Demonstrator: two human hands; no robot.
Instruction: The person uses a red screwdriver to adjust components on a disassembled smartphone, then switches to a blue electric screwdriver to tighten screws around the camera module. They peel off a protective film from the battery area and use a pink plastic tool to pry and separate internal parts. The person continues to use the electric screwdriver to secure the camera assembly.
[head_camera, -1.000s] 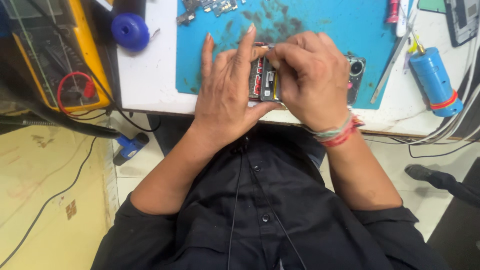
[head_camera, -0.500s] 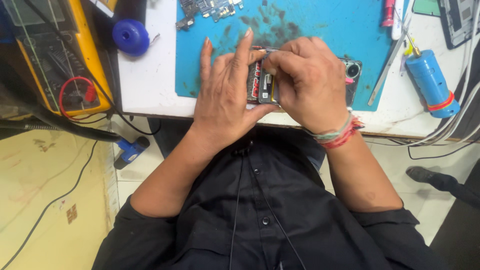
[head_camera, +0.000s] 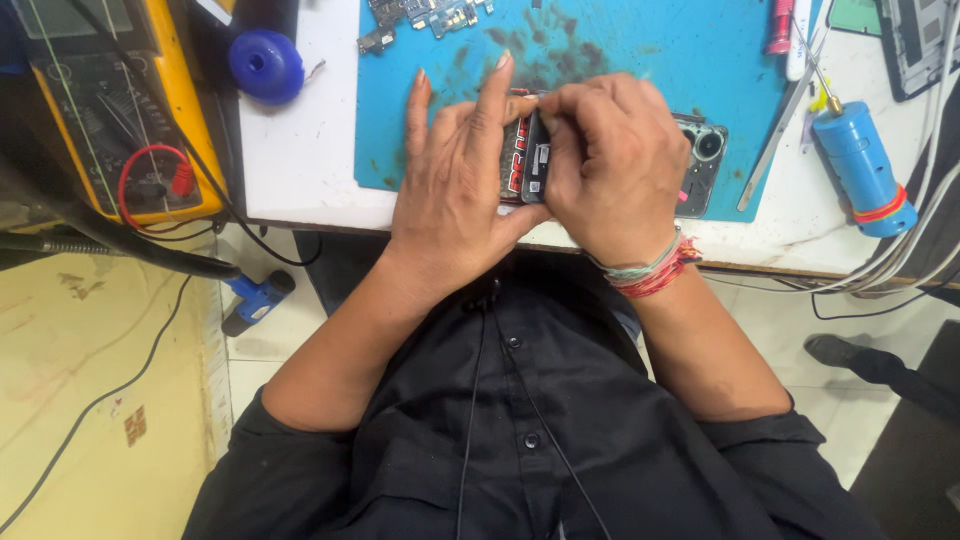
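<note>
An opened phone (head_camera: 702, 158) with its back off lies on the blue work mat (head_camera: 640, 50), camera end to the right. My left hand (head_camera: 455, 180) lies flat over the phone's left end, fingers stretched out and holding it down. My right hand (head_camera: 615, 165) is curled over the middle, fingertips pinched on a small part inside the phone at about its black and red battery (head_camera: 516, 172). Both hands hide most of the phone's body.
A yellow multimeter (head_camera: 110, 100) with a red lead stands at the left, a blue round cap (head_camera: 266, 65) beside it. Loose circuit boards (head_camera: 420, 18) lie at the mat's top. A blue cylinder (head_camera: 862, 170), a red tool (head_camera: 780, 25) and cables lie to the right.
Both hands stay on the phone. The right hand's fingertips have shifted slightly on the part near the battery; the view has drifted a little.
</note>
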